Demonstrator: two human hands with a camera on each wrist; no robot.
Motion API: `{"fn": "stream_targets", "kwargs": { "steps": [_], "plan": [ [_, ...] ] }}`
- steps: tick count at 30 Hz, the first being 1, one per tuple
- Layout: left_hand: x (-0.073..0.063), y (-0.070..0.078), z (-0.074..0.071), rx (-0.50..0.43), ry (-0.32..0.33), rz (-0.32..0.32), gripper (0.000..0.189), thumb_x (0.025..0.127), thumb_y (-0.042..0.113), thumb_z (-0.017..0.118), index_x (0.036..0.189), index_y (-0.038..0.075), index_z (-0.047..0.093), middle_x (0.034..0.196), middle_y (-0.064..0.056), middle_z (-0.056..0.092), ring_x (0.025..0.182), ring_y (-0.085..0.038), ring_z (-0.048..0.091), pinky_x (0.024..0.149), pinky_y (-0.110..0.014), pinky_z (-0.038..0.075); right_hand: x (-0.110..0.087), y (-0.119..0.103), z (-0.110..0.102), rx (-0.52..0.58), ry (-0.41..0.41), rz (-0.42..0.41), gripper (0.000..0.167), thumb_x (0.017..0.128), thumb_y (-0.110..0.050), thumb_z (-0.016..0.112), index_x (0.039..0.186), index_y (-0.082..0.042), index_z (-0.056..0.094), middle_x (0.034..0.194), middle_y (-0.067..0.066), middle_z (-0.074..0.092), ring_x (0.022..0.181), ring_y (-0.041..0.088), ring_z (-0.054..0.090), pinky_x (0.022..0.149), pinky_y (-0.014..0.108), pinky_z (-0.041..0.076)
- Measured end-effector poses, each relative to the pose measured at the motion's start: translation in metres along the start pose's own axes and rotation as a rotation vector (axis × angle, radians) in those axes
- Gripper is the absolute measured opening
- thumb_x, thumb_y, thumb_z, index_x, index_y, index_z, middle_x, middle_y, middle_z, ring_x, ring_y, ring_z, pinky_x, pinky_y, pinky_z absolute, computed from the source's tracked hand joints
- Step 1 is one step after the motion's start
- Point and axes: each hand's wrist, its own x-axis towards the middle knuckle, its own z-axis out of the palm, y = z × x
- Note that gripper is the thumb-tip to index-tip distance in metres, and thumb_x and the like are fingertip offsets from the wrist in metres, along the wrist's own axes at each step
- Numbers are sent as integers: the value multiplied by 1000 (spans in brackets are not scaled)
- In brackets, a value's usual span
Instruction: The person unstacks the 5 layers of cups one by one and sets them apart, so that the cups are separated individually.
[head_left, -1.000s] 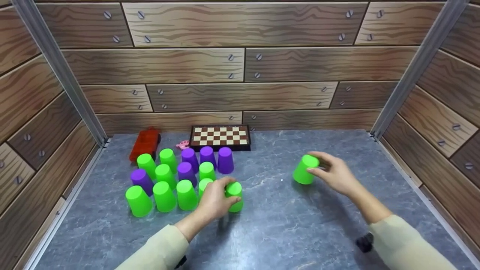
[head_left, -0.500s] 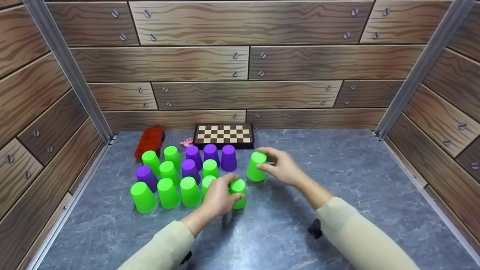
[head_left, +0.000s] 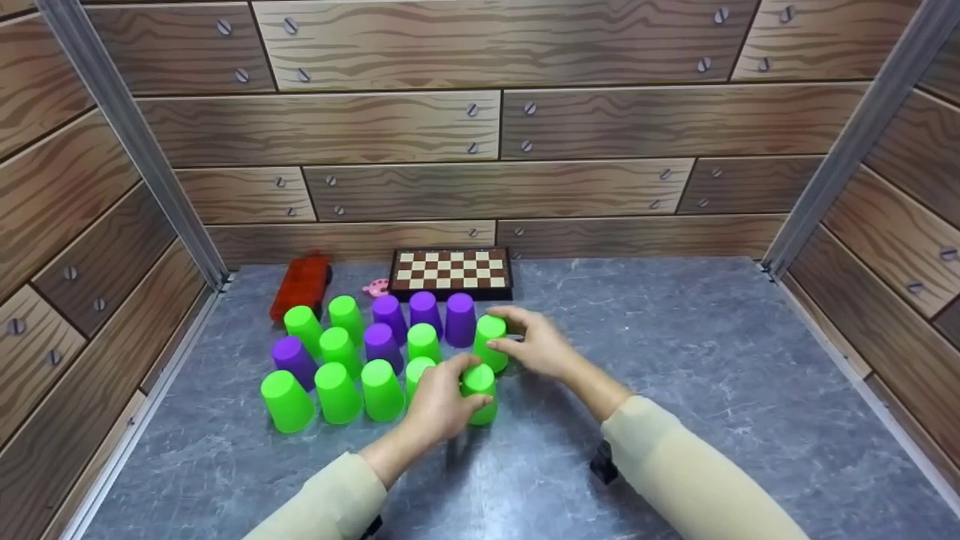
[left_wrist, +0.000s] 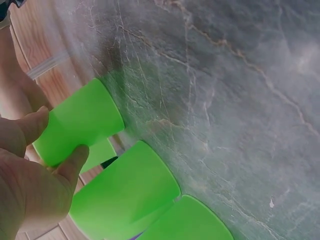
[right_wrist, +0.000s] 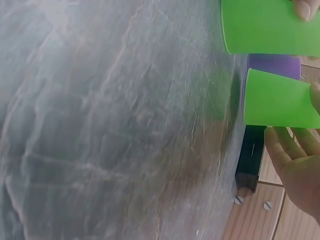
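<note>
Upside-down cups stand in rows at the left of the table. My left hand [head_left: 439,401] grips a green cup [head_left: 480,391] at the right end of the front row, thumb on its near side; the same green cup [left_wrist: 82,120] shows in the left wrist view. Just behind it, my right hand [head_left: 538,343] holds another green cup [head_left: 490,346] between thumb and fingers, beside a purple cup [head_left: 460,321]. In the right wrist view, this held green cup [right_wrist: 280,102] has its rim at or near the table; contact is unclear. The left hand partly hides a green cup [head_left: 420,369].
A red toy vehicle [head_left: 301,286] sits at the back left. Behind the cups lie a checkered game board [head_left: 451,270] and a small pink piece [head_left: 376,287]. Plank-patterned walls [head_left: 420,191] enclose the grey marbled table [head_left: 675,330].
My right hand has carried its green cup leftward from the table's right side to the end of the middle row. The left hand has kept its grip on the front green cup.
</note>
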Motion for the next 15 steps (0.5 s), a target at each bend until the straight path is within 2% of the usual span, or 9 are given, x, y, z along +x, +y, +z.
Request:
{"fn": "stream_targets", "kwargs": {
  "steps": [5, 8, 11, 15],
  "plan": [
    [-3, -1, -1, -11, -18, -17, 46, 85, 13, 91, 125, 3, 70, 118, -13, 75, 107, -28, 71, 91, -45, 60, 0, 4, 8, 0, -6, 1, 55, 96, -10, 79, 148, -5, 60, 139, 15, 67, 125, 33, 66, 101, 39, 58],
    [-5, -2, -2, -19, -27, -17, 47, 86, 14, 91, 127, 3, 70, 120, -13, 75, 109, -28, 71, 91, -46, 60, 0, 6, 11, 15, -21, -20, 55, 97, -10, 78, 148, -2, 58, 140, 18, 66, 125, 35, 66, 102, 41, 57],
    [-5, -4, -4, -23, -34, -7, 49, 86, 14, 91, 128, 2, 70, 122, -13, 74, 111, -29, 71, 93, -46, 60, 0, 7, 11, 47, -37, -43, 57, 98, -10, 77, 149, 2, 56, 143, 21, 63, 130, 39, 63, 107, 46, 54],
    [-5, -6, -6, -30, -44, 7, 55, 84, 12, 91, 133, 1, 68, 127, -16, 73, 114, -32, 71, 96, -48, 59, -6, 2, 2, 63, -26, -45, 60, 98, -12, 78, 151, 1, 53, 147, 24, 60, 137, 44, 56, 112, 54, 48]
  ]
}}
